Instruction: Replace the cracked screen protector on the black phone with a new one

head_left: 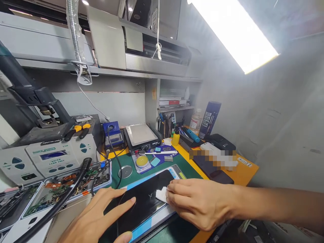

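Note:
A glossy black phone or screen (141,199) lies on a blue and white pad (144,229) at the bottom centre. Across its left end my left hand (101,216) is spread, with fingertips resting on the dark surface. My right hand (192,202) pinches a folded white cloth or tissue (162,194) against the black surface near its right side. A small pale mark shows on the glass between the two hands.
A soldering station (58,158) and a tray of circuit boards (98,175) stand left. Behind are a heating plate (140,135), a yellow tin (142,161) and a yellow bottle (175,137). A black hose (63,199) crosses the lower left.

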`<move>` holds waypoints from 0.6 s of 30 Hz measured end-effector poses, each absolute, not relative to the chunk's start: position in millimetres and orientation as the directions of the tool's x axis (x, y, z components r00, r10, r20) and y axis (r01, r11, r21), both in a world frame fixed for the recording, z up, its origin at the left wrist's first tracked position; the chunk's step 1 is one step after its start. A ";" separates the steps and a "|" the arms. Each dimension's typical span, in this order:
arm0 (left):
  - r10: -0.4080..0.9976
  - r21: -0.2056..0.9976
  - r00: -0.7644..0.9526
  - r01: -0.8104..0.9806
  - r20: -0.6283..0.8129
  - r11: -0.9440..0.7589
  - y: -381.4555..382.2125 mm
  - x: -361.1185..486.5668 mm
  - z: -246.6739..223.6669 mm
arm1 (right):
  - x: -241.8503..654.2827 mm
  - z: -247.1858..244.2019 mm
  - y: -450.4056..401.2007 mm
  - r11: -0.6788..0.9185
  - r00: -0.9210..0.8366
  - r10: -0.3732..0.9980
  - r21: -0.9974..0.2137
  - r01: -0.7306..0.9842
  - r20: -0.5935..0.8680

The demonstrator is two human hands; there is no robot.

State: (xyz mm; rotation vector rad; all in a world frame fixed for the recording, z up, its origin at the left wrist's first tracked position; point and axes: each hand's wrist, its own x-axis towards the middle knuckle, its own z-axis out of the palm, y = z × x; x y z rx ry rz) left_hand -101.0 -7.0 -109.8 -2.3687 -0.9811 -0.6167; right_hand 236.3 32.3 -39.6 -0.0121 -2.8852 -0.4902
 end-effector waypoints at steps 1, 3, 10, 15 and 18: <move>0.511 -0.264 0.631 0.743 0.584 -0.615 -7.6 -100.0 -108.2 | 230.3 -40.6 31.0 0.941 -0.976 -0.042 0.336 0.032 0.211; 0.507 -0.244 0.618 0.746 0.602 -0.620 -8.4 -97.9 -105.0 | 216.8 -42.7 28.4 0.934 -0.975 -0.084 0.356 -0.004 0.208; 0.499 -0.210 0.602 0.744 0.624 -0.635 -9.9 -96.0 -103.3 | 195.7 -45.2 24.9 0.928 -0.964 -0.156 0.367 -0.068 0.216; 0.521 -0.210 0.588 0.763 0.619 -0.611 -12.1 -93.8 -102.5 | 231.1 -35.8 25.2 0.948 -0.981 0.016 0.309 0.076 0.192; 0.535 -0.188 0.571 0.772 0.622 -0.607 -12.2 -91.0 -100.7 | 247.0 -30.5 25.4 0.954 -0.984 0.059 0.282 0.105 0.167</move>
